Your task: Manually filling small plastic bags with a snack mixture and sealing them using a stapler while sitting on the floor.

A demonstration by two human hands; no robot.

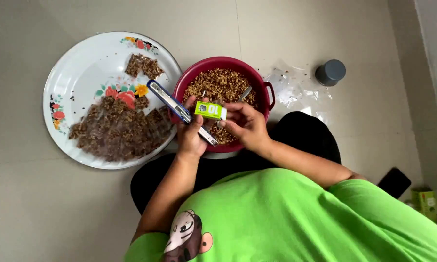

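Head view: person seated on a tiled floor, looking straight down at both hands over a red bowl.

Hands:
- Left hand is closed around a blue-and-silver stapler, which is held tilted, its front end pointing to the upper left of the frame.
- Right hand is pinched shut on a small green box, apparently a staple box, held just beside the stapler at frame centre. Whether the box is open cannot be told.

Progress, as judged from layout:
- Many small filled packets are piled on a white floral tray at left, with a couple more packets near the tray's top edge. That part looks done.
- The red bowl is well filled with brown grainy mix, so plenty is left to pack. A spoon is stuck in it.
- The stapler appears to be mid-reload; no packet is held in either hand.

Around:
- Empty clear bags are scattered on the floor right of the bowl, with spilled crumbs nearby.
- A grey cap-like cylinder sits at upper right, well apart.
- A black flat object and a green carton lie at the right edge.

Obstructions: none between hands and bowl or tray. The bowl's lower rim is hidden by the hands.
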